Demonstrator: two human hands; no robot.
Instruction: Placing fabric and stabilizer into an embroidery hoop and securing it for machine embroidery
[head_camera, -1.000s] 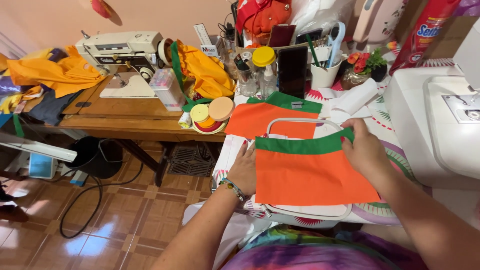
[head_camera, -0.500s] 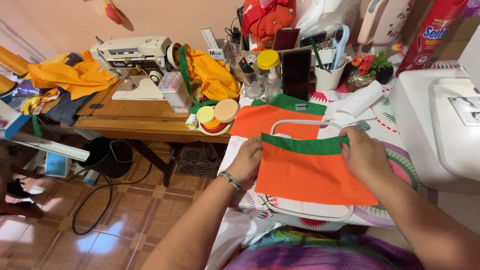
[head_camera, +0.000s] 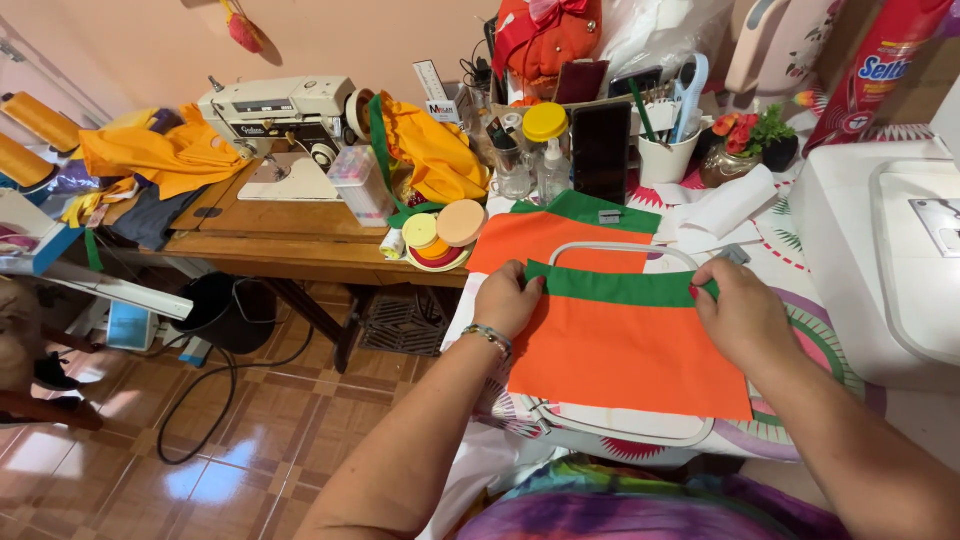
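Note:
An orange cloth panel with a green top band (head_camera: 630, 350) lies over a white embroidery hoop (head_camera: 620, 430) on the patterned table cover. My left hand (head_camera: 507, 300) pinches the panel's upper left corner at the green band. My right hand (head_camera: 738, 315) holds the upper right corner at the other end of the band. A second orange and green panel (head_camera: 560, 235) lies flat just behind it.
A white machine (head_camera: 880, 250) stands at the right. A dark phone (head_camera: 600, 150), jars and a cup of tools (head_camera: 665, 150) line the back. At the left a wooden table (head_camera: 290, 250) carries a sewing machine (head_camera: 280, 120), yellow cloth (head_camera: 160, 155) and round coloured discs (head_camera: 445, 235). Cables trail over the tiled floor (head_camera: 200, 440).
My hands have slid outward to the panel's top corners and the panel now lies squarer over the hoop. The head view has shifted slightly.

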